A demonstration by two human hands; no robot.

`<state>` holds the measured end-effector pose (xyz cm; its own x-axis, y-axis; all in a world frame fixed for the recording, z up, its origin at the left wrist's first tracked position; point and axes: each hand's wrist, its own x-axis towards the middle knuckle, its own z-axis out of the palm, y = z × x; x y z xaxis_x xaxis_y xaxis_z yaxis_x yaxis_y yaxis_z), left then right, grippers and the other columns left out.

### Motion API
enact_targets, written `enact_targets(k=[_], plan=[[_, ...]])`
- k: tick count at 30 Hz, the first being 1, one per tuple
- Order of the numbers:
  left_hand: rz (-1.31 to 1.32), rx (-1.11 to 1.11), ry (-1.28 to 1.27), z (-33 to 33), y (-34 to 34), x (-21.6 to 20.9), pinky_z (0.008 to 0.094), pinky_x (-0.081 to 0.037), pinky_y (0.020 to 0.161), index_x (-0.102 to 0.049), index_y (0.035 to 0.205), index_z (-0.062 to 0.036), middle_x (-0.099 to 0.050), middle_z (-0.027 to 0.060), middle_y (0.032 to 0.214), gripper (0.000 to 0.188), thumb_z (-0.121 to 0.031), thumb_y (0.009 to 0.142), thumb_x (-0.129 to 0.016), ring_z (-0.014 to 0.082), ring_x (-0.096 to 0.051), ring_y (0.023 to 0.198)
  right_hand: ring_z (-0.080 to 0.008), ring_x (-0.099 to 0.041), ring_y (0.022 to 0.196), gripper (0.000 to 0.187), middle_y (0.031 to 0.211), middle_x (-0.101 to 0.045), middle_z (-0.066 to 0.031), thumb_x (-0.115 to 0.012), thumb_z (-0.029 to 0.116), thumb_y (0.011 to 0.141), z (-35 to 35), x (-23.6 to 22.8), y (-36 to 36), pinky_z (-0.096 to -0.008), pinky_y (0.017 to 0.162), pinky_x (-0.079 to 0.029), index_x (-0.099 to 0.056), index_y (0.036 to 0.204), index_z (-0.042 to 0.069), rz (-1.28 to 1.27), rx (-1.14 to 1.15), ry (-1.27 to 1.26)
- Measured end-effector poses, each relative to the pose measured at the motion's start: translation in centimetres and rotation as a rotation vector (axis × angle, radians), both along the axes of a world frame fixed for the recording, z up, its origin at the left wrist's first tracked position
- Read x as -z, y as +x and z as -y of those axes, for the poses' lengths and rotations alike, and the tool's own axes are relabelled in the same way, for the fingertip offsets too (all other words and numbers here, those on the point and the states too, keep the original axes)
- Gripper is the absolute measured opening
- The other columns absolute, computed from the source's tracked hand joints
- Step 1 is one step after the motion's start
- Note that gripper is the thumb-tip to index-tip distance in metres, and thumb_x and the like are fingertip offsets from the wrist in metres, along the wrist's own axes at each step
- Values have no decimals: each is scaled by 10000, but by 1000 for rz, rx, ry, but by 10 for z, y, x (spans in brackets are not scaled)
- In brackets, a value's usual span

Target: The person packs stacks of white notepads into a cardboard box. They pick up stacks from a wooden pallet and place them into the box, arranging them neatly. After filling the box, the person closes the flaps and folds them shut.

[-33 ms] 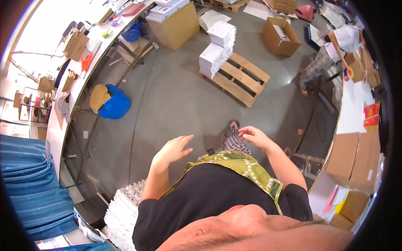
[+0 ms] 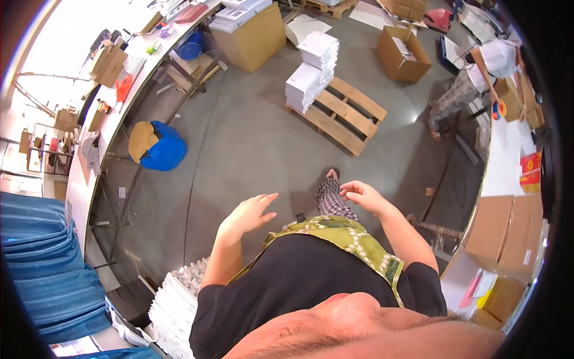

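Observation:
My left hand (image 2: 248,214) hangs in the air in front of my body, fingers stretched and thumb apart, with nothing in it. To its right, my right hand (image 2: 365,196) is also raised and empty, its fingers loosely curved and apart. Both are above the green patterned apron (image 2: 335,230) and touch nothing. Farther ahead on the floor lies a wooden pallet (image 2: 353,106). Stacks of white printed sheets or booklets (image 2: 305,81) stand at its left end, well out of reach of either hand.
An open cardboard box (image 2: 394,69) stands beyond the pallet. A blue bin (image 2: 164,146) sits by the cluttered left bench (image 2: 89,173). At the right bench (image 2: 502,155), a person (image 2: 466,84) works among cartons. Closed cartons (image 2: 505,230) and a white stack (image 2: 173,302) flank me.
The pallet and its stacks sit very slightly lower and farther right in the picture, and my foot shows slightly higher. Both hands keep nearly the same place and shape.

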<state>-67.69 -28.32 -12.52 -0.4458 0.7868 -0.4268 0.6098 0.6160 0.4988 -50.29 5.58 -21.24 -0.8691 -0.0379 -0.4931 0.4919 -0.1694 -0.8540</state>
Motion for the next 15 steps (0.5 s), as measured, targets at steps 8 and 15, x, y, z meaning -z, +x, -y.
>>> enact_targets(k=[8,15], plan=[[-13,16,120,-132,-173,21,437,-448,1021,-451,1425,-59,-550,199,1350,556,-253,933,-622,371,-522,1242,-128,-611,1044,315,1193,-650,-23,-556,201,971,-123,45,-175,-323,870,-461,-579,1269,101,173,43,32],[108,-89,129,-214,-324,65,427,-455,1021,-410,1456,-62,-546,188,1369,585,-282,953,-614,359,-523,1254,-158,-599,1100,419,1258,-616,-42,-557,233,973,-199,65,-333,-345,894,-455,-492,1368,109,275,-13,8]])
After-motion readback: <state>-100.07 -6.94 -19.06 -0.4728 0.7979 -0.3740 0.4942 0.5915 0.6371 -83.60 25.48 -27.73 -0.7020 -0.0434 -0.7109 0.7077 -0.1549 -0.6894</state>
